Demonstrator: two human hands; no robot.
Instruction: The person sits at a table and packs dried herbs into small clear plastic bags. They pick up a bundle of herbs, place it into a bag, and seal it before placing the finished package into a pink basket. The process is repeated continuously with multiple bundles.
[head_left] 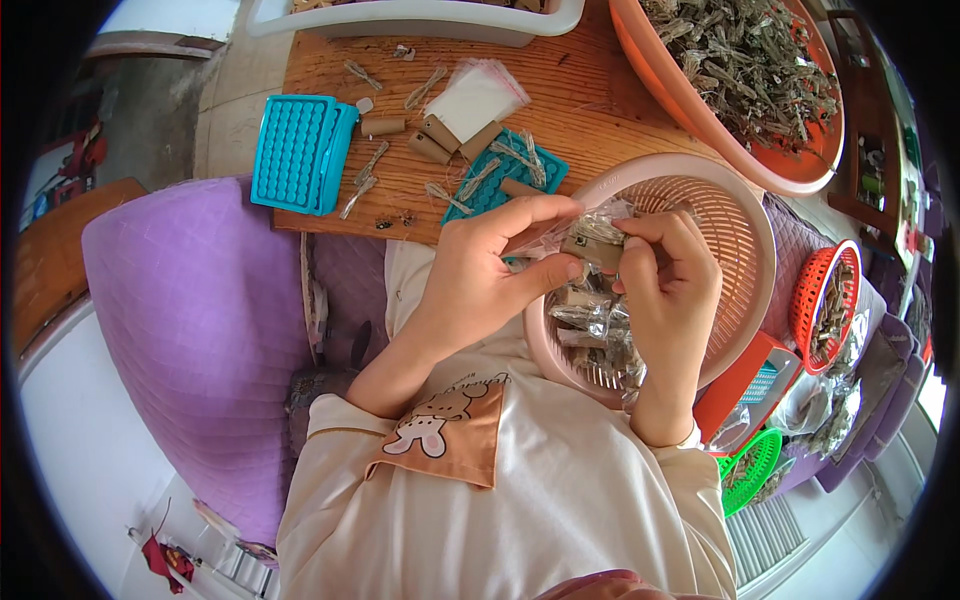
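Between my hands is a small clear plastic bag (598, 246) with a brown paper piece and a pale stringy bundle in it. My left hand (490, 270) pinches its left side with thumb and index finger. On its right side my right hand (672, 275) grips the bag with bent fingers. Both hands hover over a pink plastic basket (762, 270), where several filled clear bags (598, 335) lie in a heap. Just behind my left fingers, a teal tray (545, 165) carries loose stringy bundles (485, 178) and a brown tube, partly covered by my hand.
Brown tubes (430, 148), a stack of flat clear bags (475, 100) and stacked teal trays (300, 155) sit on the wooden table (600, 110). An orange basin (690, 125) of dried strands stands back right; a white bin (420, 22) is behind. Red (808, 290) and green baskets (765, 460) stand right.
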